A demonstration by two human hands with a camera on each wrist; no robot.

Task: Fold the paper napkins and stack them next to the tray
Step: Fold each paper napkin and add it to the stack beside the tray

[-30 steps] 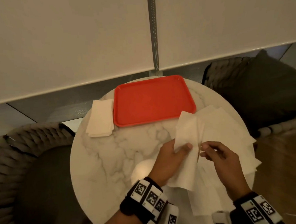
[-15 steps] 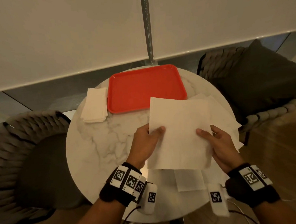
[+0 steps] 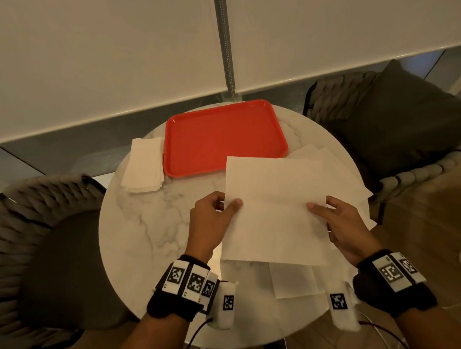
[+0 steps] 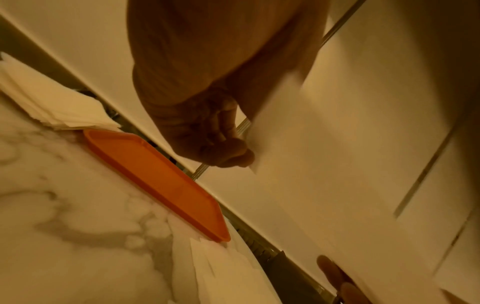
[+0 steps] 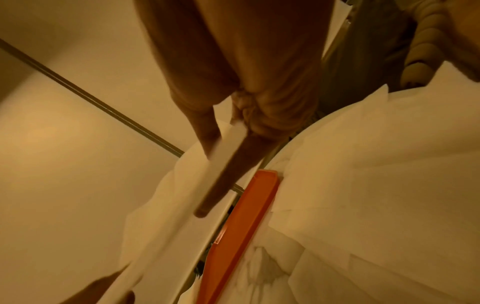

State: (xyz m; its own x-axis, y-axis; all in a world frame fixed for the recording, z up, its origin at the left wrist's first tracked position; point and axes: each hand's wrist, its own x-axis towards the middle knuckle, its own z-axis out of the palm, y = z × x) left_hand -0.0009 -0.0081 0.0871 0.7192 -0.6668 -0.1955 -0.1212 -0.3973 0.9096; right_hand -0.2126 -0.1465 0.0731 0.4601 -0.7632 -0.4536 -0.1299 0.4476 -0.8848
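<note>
Head cam looked steeply down from above the round table. Both wrist cams sat low and close beneath the hands, tilted up toward the blinds. All three shared the red tray.

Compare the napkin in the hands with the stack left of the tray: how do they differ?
The held napkin is open and flat, one sheet; the folded stack is several layers folded narrow. The held napkin is up off the table, pinched at its sides by the left hand and right hand; the folded stack rests on the table, untouched, beside the red tray. The held napkin looks much wider. Both are plain white paper.
</note>
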